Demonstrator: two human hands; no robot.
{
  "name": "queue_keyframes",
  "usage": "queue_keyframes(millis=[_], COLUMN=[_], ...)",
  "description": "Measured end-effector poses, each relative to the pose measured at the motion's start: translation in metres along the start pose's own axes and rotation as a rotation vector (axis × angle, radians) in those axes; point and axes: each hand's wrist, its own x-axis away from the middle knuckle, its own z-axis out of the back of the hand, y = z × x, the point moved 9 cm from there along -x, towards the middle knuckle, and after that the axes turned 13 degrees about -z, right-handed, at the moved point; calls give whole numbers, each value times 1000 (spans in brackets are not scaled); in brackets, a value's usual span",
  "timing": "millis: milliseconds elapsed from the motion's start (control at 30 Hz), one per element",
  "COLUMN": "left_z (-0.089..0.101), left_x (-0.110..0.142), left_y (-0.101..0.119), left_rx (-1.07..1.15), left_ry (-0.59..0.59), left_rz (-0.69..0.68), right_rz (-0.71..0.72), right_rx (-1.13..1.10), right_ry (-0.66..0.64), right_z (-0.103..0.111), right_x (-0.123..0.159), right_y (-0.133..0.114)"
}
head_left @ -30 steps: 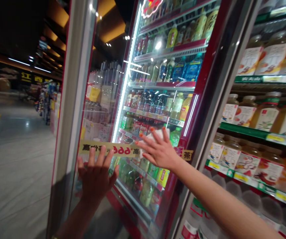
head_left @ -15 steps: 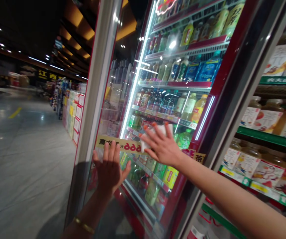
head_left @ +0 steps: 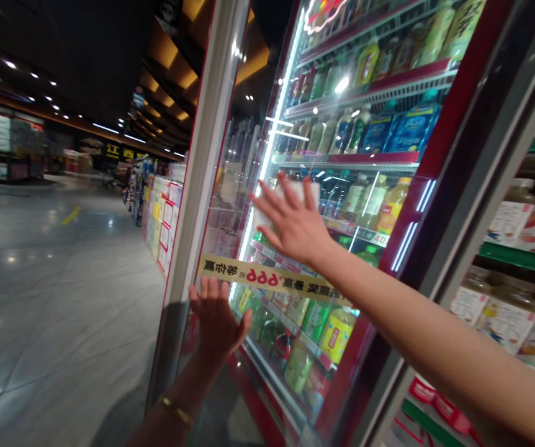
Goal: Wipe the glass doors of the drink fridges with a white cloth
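My right hand [head_left: 290, 217] lies flat with spread fingers on a white cloth [head_left: 312, 194], holding it against the glass door [head_left: 267, 335] of a lit drinks cooler. Most of the cloth is hidden under the palm. Lower and to the left, my left hand [head_left: 216, 320] is open, its fingers up against or close to the same glass; real contact cannot be made out. That hand is bare of any object, and a gold bangle [head_left: 177, 411] circles the wrist. Between the hands' heights runs a yellow sticker strip [head_left: 267, 277] with mirrored red and black print.
Bottled drinks [head_left: 391, 202] fill shelves behind the glass. A metal door frame [head_left: 202, 167] borders it on the left. At right stand shelves of jars with white labels [head_left: 509, 214]. Stacked boxes [head_left: 162, 217] line the aisle floor [head_left: 85, 298] to the left.
My right hand has moved up the glass with the white cloth, from over the sticker strip to above it. The view has shifted slightly; my left hand keeps about the same place on the door.
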Motion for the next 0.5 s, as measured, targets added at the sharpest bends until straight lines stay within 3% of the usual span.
queue_keyframes(millis=[67, 100, 133, 167, 233, 267, 300, 333, 367, 433, 500], left_z=[-1, -1, -1, 0, 3, 4, 4, 4, 3, 1, -1], left_x=[2, 2, 2, 2, 2, 2, 2, 1, 1, -2, -5], left_y=[-2, -3, -4, -4, -4, -4, -4, -3, -2, 0, 2], left_rx=[8, 12, 16, 18, 17, 15, 12, 11, 12, 14, 24], left_ry=[-13, -14, -11, -4, 13, 16, 13, 1, -17, -57, -85], left_rz=[14, 19, 21, 21, 12, 5, -2, -10, -18, -39, -62], right_rz=[-349, -406, -365, -244, 195, 368, 458, 456, 361, -60, -612], right_rx=[-6, -21, -38, -56, -68, -66, -65, -56, -38, 39, 140], right_ry=[129, 164, 167, 146, 28, -21, -60, -82, -85, -28, 122], right_z=[13, 12, 6, -4, -29, -37, -39, -36, -29, -3, 31], right_x=[-28, -32, -30, -21, 23, 52, 77, 94, 100, 96, 105], right_y=[31, 26, 8, -19, -82, -98, -98, -82, -51, 40, 128])
